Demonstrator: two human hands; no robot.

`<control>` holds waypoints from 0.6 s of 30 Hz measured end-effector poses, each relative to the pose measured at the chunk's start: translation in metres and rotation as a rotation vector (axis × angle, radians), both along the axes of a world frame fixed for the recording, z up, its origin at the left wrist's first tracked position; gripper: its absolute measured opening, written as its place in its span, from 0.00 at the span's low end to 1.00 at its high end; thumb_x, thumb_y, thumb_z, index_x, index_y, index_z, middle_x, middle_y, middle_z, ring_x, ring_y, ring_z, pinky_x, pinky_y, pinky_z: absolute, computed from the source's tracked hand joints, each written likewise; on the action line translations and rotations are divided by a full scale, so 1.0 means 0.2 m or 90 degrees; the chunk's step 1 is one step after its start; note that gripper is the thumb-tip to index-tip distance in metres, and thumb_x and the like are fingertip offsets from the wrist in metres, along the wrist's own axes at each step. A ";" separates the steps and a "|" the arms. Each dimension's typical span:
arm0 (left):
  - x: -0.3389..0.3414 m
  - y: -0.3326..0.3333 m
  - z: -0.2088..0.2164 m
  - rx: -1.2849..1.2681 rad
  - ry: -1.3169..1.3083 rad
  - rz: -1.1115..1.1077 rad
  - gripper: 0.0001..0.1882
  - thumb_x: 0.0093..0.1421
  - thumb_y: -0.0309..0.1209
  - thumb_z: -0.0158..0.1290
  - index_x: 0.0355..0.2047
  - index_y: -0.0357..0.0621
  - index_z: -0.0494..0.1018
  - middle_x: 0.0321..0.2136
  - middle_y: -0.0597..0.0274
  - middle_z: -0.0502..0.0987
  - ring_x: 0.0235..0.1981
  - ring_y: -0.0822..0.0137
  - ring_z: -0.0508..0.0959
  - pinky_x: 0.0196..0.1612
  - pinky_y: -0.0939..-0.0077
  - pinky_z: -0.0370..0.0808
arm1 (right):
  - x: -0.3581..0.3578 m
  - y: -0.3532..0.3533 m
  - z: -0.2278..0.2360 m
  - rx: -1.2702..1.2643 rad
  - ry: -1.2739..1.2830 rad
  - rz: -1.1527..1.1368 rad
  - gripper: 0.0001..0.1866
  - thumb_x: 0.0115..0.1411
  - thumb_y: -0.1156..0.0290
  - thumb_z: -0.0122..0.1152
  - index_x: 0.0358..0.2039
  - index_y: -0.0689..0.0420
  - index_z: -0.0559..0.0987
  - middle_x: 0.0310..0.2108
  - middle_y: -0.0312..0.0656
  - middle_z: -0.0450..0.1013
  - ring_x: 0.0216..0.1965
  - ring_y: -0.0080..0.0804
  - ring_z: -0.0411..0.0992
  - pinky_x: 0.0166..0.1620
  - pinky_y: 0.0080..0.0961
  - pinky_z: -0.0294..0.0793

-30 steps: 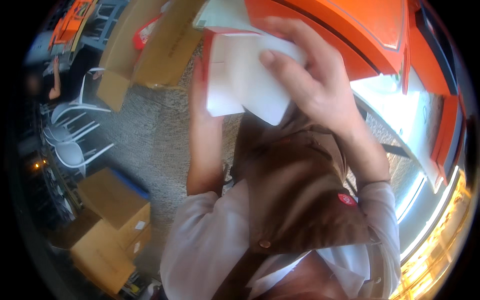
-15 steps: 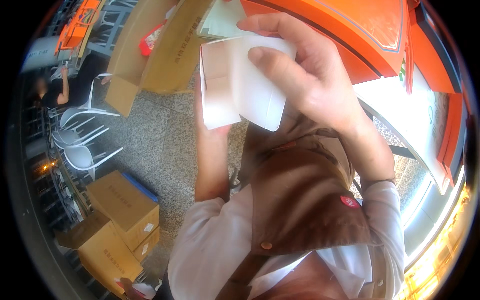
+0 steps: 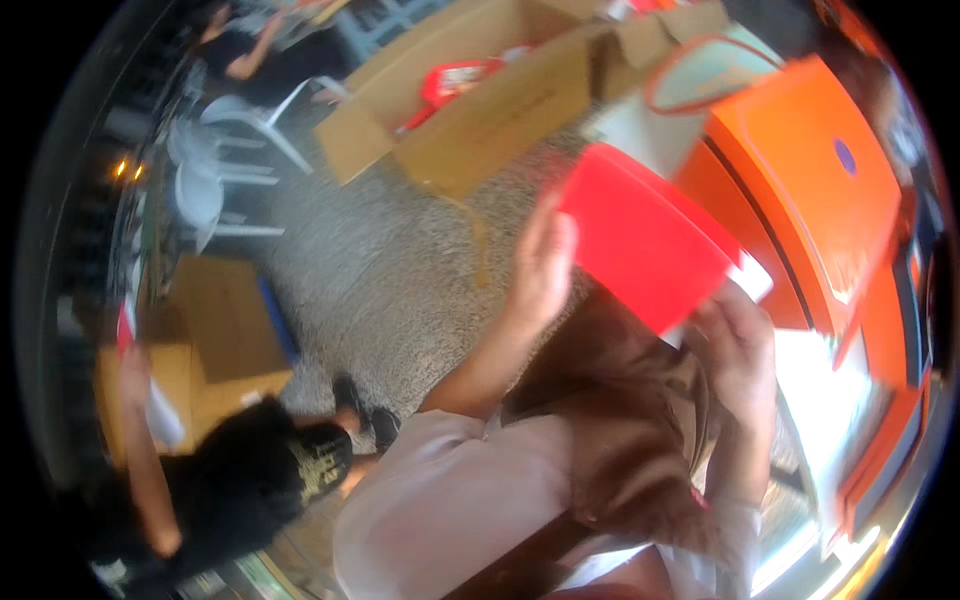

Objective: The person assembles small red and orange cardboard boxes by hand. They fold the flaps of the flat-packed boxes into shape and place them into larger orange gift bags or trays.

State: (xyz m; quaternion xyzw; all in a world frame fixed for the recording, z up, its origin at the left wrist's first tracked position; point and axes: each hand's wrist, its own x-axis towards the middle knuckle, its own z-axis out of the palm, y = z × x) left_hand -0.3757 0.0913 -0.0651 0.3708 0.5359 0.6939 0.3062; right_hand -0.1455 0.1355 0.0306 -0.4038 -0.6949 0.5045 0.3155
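I hold a flat red pack [image 3: 645, 240] with a white edge up in front of me, over my brown apron [image 3: 620, 430]. My left hand [image 3: 540, 265] presses with straight fingers against the pack's left edge. My right hand [image 3: 735, 350] grips its lower right corner, where the white edge shows. The pack is tilted, its red face toward the camera. Part of the right hand's fingers is hidden behind the pack.
An open cardboard box [image 3: 470, 100] with red packets lies on the speckled grey floor [image 3: 400, 290]. An orange panel [image 3: 800, 170] stands at the right, white plastic chairs [image 3: 220, 170] at the left, more cardboard boxes [image 3: 225, 320] below them. A person in black [image 3: 240, 480] bends at lower left.
The pack showed its white face and was held high by both hands; now its red face shows and it sits lower and to the right. The view has swung toward the floor.
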 end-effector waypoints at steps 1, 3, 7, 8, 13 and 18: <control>0.02 -0.01 0.04 0.024 0.024 -0.027 0.26 0.73 0.41 0.44 0.63 0.35 0.64 0.59 0.53 0.70 0.60 0.63 0.70 0.62 0.68 0.66 | -0.01 -0.02 0.00 -0.205 0.177 -0.052 0.12 0.64 0.83 0.52 0.45 0.65 0.80 0.40 0.44 0.78 0.41 0.36 0.76 0.47 0.25 0.74; 0.04 -0.03 0.11 0.091 0.066 -0.079 0.24 0.73 0.39 0.45 0.63 0.35 0.65 0.58 0.54 0.71 0.59 0.64 0.70 0.61 0.70 0.66 | 0.05 0.00 -0.07 -0.330 0.369 0.037 0.16 0.65 0.78 0.54 0.54 0.65 0.75 0.49 0.45 0.76 0.49 0.37 0.75 0.53 0.29 0.74; 0.04 -0.06 0.17 0.191 0.160 -0.129 0.23 0.73 0.37 0.46 0.62 0.38 0.66 0.50 0.55 0.74 0.54 0.63 0.73 0.58 0.70 0.69 | 0.02 0.02 -0.22 -0.488 0.609 0.145 0.31 0.65 0.67 0.60 0.66 0.60 0.63 0.61 0.47 0.68 0.59 0.40 0.70 0.62 0.39 0.70; 0.03 -0.08 0.17 0.182 0.135 -0.145 0.23 0.72 0.37 0.46 0.62 0.37 0.66 0.53 0.54 0.72 0.57 0.62 0.72 0.60 0.69 0.68 | -0.03 -0.02 -0.19 -0.521 0.601 0.102 0.32 0.64 0.65 0.61 0.66 0.60 0.63 0.62 0.46 0.68 0.61 0.40 0.68 0.63 0.41 0.68; 0.00 -0.10 0.12 0.188 0.090 -0.176 0.23 0.73 0.38 0.45 0.62 0.36 0.66 0.59 0.54 0.70 0.60 0.61 0.70 0.61 0.68 0.67 | -0.10 -0.04 -0.23 -0.574 0.664 0.197 0.32 0.66 0.61 0.59 0.66 0.58 0.63 0.63 0.45 0.66 0.65 0.40 0.63 0.67 0.41 0.63; -0.02 -0.13 0.12 0.185 0.114 -0.220 0.23 0.73 0.37 0.45 0.63 0.37 0.66 0.59 0.53 0.70 0.60 0.60 0.70 0.62 0.67 0.66 | -0.07 -0.07 -0.37 -0.561 0.660 0.195 0.28 0.67 0.63 0.59 0.63 0.62 0.67 0.60 0.47 0.69 0.59 0.41 0.69 0.60 0.38 0.71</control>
